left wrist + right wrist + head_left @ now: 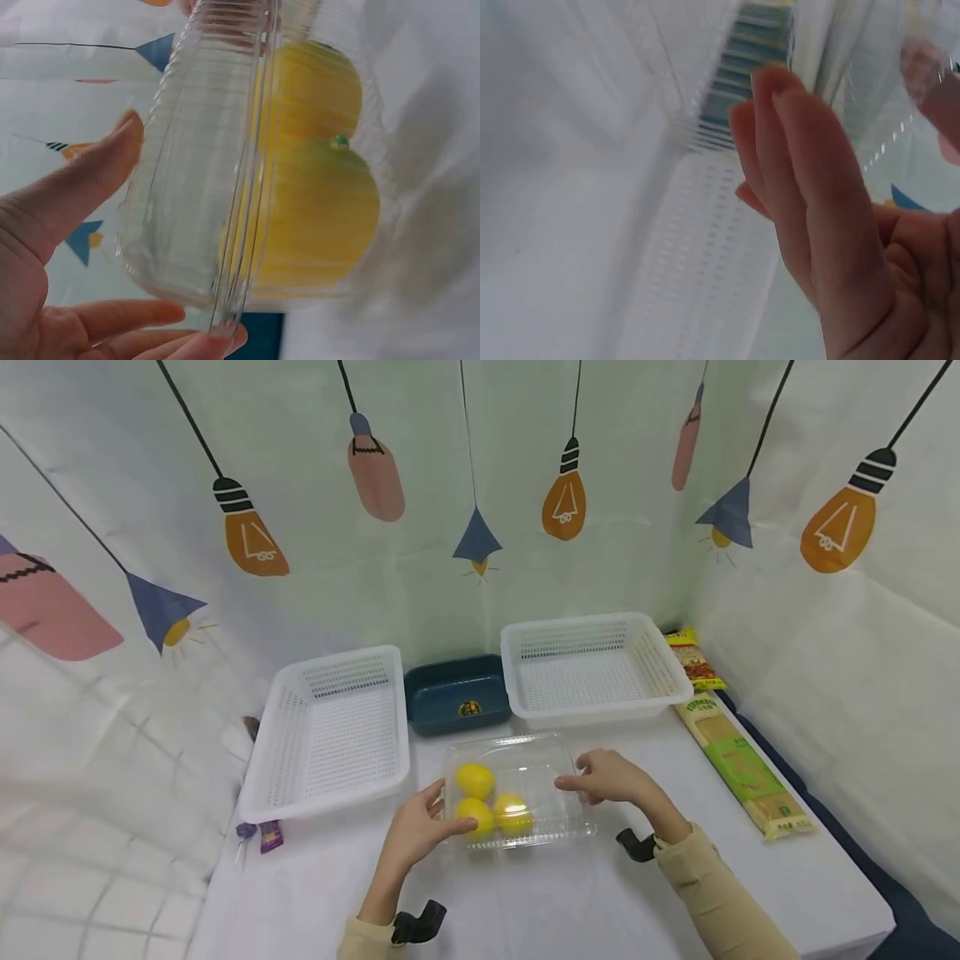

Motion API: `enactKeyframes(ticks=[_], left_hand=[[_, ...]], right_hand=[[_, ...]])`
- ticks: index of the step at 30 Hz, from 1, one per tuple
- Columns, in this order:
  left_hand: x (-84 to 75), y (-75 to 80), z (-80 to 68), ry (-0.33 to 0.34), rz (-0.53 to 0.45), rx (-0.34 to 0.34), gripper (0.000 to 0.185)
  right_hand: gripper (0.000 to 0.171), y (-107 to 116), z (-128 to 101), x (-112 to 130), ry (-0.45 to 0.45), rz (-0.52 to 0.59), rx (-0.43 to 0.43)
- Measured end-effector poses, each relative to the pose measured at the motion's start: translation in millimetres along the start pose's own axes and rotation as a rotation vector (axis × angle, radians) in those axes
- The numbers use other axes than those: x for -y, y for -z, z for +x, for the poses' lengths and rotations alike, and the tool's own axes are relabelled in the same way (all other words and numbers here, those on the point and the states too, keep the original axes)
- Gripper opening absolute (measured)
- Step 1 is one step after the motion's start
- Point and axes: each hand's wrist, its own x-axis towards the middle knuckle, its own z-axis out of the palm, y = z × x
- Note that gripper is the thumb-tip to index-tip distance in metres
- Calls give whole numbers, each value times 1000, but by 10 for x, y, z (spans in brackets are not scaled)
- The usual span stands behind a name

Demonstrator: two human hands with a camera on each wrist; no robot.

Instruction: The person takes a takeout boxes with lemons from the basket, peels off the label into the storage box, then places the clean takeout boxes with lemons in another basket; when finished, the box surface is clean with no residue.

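A clear plastic clamshell box [537, 777] lies on the table in front of me, its lid down over its base. Three yellow lemons [476, 781] show through it, gathered in the left half; the left wrist view shows a green tip on one lemon [315, 217]. My left hand [417, 828] grips the box's left end, thumb over the lid and fingertips under the rim. At the opposite end my right hand [611, 778] holds the box, thumb on the lid. In the right wrist view its fingers [832, 202] reach along the side.
Behind the box stand a white basket [262, 793] on the left, a dark teal tray [420, 723] with a small gold item inside, and another white basket [600, 708]. Noodle packs [742, 768] lie along the right edge. A lollipop [246, 832] and purple packet [272, 836] lie left.
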Motion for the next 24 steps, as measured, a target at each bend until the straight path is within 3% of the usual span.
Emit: enactKeyframes(ticks=[5,10,17,21,24], left_hand=[[-77,161,-112,-27,-112,59,100],[-159,276,-147,-59,-153,99,101],[-263,358,-129,-95,-192,156,101],[-368,419,-96,-143,-185,141,99],[-487,451,-30,-166,-158,115,100]], right_hand=[[78,140,-78,85,51,29,75],[84,271,-143,151,96,23,105],[78,477,-262,236,161,87,79],[70,612,-289,315,205,119,44],[67,708,-272,358,204,75,19]])
